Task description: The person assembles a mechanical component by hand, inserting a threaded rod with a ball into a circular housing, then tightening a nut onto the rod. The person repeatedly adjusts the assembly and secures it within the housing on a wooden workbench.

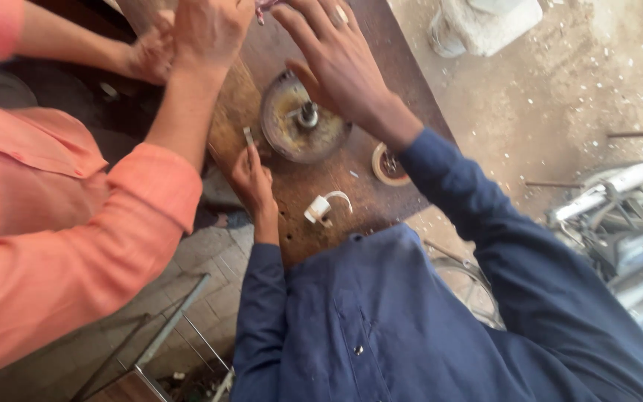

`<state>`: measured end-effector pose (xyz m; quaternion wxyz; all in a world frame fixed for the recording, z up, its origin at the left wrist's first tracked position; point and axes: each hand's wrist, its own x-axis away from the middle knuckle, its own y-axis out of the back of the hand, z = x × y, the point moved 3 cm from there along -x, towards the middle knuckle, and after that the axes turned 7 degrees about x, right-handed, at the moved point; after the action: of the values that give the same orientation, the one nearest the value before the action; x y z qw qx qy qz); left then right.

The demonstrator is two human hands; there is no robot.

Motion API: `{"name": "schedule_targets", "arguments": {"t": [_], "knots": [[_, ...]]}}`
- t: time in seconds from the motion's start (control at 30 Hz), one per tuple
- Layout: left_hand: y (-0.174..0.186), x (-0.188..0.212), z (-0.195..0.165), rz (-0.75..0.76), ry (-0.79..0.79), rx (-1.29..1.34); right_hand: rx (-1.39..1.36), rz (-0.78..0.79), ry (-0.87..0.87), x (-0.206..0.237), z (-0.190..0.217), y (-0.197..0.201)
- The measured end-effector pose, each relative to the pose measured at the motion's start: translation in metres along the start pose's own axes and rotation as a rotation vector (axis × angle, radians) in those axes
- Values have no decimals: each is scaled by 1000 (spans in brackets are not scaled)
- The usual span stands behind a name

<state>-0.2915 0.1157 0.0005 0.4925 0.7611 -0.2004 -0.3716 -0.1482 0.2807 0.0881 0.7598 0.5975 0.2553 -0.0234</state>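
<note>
On the left of the head view, a co-worker's arm in a salmon-pink sleeve [76,246] reaches across the bench, its hand [210,30] closed near the top edge on something that cannot be made out; a second hand of that person [150,56] rests further back. Right of that arm, the left hand [251,179], coming out of a dark blue cuff, pinches a small flat metal strip [248,135] upright between thumb and fingers, just beside the rim of a round, dished metal disc [303,123]. That disc lies flat near the middle of the rusty brown steel benchtop [381,52]; its face is dull and caked with yellowish grime, and a short bright threaded spindle [308,114] stands up from its centre. The right hand [340,63] hovers over the disc's far side with fingers spread and loose, gripping nothing; whether the palm touches the rim cannot be told. Below the disc lies a small white plastic fitting [323,207] with a curved arm, and right of it a little round cup-like part [388,165], pale at the rim and dark inside. Beyond the bench edge the ground [560,97] is dusty concrete strewn with pale chips, and grey metal machine parts [626,216] lie at the far right.
</note>
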Motion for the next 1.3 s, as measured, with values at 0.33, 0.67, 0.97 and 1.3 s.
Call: {"name": "schedule_targets", "arguments": {"t": [0.33, 0.67, 0.97, 1.3], "knots": [[-65, 226, -83, -589, 1309, 1425, -253, 151, -275, 54, -17, 8], [-54, 246, -114, -567, 1262, 1400, -414, 31, -346, 90, -32, 13], [-45, 227, -148, -237, 1015, 1363, -1236, 228, -644, 131, 28, -35], [-24, 171, -173, -74, 909, 1523, -1656, -4, -787, 144, 19, -73]]}}
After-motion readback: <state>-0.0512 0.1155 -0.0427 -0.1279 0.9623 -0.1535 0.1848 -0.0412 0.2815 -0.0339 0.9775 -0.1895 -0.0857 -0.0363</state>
